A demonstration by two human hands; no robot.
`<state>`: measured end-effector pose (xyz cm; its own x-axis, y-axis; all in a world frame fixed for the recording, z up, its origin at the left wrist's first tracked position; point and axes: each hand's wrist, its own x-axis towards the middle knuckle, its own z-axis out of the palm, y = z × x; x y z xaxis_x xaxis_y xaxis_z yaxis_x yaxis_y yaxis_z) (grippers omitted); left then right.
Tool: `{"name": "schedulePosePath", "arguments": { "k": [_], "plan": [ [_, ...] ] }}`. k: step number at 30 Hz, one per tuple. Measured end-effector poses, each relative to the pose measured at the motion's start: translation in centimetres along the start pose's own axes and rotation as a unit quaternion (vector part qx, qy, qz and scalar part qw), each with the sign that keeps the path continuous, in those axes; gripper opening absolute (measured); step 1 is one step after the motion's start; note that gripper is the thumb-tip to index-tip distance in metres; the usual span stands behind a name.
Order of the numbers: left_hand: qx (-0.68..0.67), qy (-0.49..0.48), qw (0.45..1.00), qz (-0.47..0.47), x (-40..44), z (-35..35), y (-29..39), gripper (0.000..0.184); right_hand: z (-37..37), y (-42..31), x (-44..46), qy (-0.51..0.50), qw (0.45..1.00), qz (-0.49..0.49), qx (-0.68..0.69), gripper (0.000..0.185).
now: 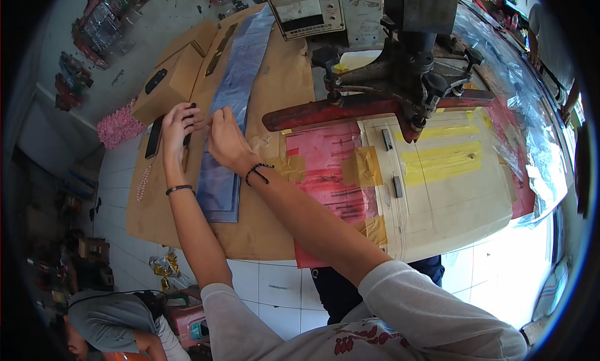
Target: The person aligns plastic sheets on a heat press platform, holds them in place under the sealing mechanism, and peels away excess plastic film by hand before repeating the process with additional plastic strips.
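A long stack of bluish see-through plastic sheets (219,198) lies lengthwise on the brown board, under and beyond my hands. My left hand (179,128) is at the left edge of the stack with its fingers curled. A small dark thing shows at its fingertips and another dark bit below the palm; their kind is unclear. Just to the right, my right hand (227,139) is over the stack, fingers bent and pinched together, with the tips close to the left hand. Whatever the right fingers hold is hidden.
To the right stands a press with a dark metal head (412,67) and a red bar (312,113) above a taped cream sheet (456,205). Cardboard boxes (165,86), a black phone (154,138) and pink material (119,123) sit at left. Another person (112,320) is at lower left.
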<state>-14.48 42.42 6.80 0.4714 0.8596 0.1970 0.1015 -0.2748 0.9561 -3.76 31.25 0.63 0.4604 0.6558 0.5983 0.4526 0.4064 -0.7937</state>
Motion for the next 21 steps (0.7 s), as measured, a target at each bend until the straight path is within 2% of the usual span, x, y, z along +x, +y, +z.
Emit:
{"name": "schedulePosePath", "arguments": {
  "k": [2,5,6,9,12,15,21],
  "plan": [
    [0.042,-0.128,0.991,-0.005,-1.0,-0.1,1.2,0.036,-0.1,-0.2,0.2,0.006,1.000,0.010,-0.019,0.023],
    [0.115,-0.222,0.968,-0.002,-1.1,1.4,1.5,0.041,-0.2,-0.5,0.4,0.022,0.999,0.042,-0.022,0.024],
    [0.087,-0.243,0.966,-0.021,-0.9,1.3,1.5,0.040,-0.3,-0.6,0.4,0.027,0.998,0.056,-0.020,0.023],
    [0.026,-0.220,0.973,-0.060,-0.8,0.3,0.5,0.040,-0.7,-0.8,0.4,-0.005,0.998,0.055,-0.021,0.019],
    [-0.039,-0.244,0.964,-0.096,-0.6,-0.4,0.1,0.038,-0.2,-0.2,0.3,0.033,0.999,0.018,-0.031,0.014],
    [-0.139,-0.256,0.946,-0.139,-0.5,-1.0,-0.3,0.038,-0.4,-0.2,0.2,0.026,1.000,0.003,-0.009,0.011],
    [-0.033,-0.245,0.961,-0.122,-0.3,-1.6,-0.8,0.038,-0.5,0.2,0.4,0.016,1.000,0.004,0.017,0.006]
  ]
}}
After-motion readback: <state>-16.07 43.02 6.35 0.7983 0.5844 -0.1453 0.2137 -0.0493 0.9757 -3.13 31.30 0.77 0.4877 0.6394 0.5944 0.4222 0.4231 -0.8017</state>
